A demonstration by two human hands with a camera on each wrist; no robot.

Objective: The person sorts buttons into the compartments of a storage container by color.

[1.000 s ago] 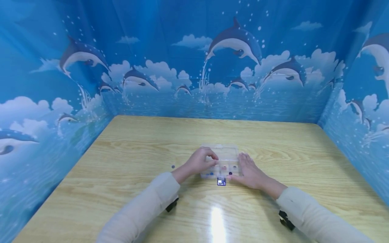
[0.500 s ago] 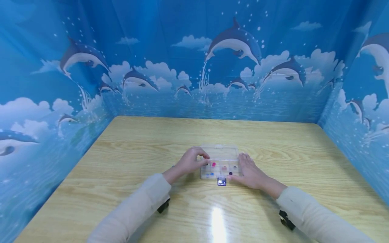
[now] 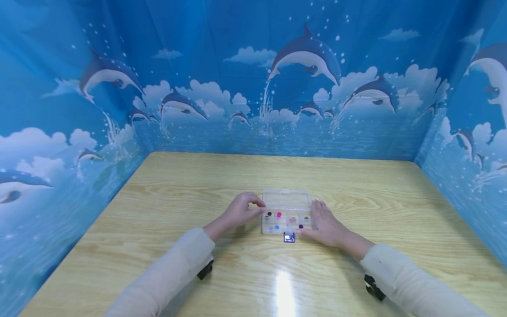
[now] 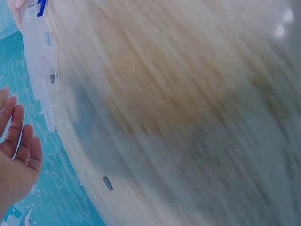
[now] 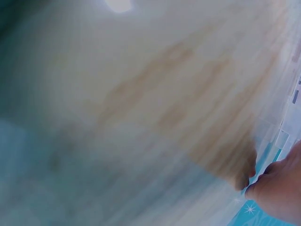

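Note:
A clear plastic compartment box (image 3: 286,232) lies on the table with its transparent lid (image 3: 287,199) folded back. Small round pieces sit in its compartments, among them a black piece (image 3: 269,214), a pink piece (image 3: 279,215) and a blue piece (image 3: 277,227). My left hand (image 3: 241,210) is at the box's left edge, thumb and fingers loosely bent; in the left wrist view its fingers (image 4: 18,127) hold nothing visible. Along the box's right side rests my right hand (image 3: 326,224), fingers extended and thumb by the front edge. The right wrist view shows only part of that hand.
A blue-edged latch (image 3: 289,237) sticks out at the box's front. On the wooden table (image 3: 190,180), a small dark oval piece (image 4: 108,183) lies apart from the box in the left wrist view. Dolphin-printed curtains (image 3: 237,88) stand behind the table and at its sides.
My left hand has drawn back leftward from over the box, uncovering the pink and black pieces. The loose piece on the table is now hidden in the head view. My right hand stays put.

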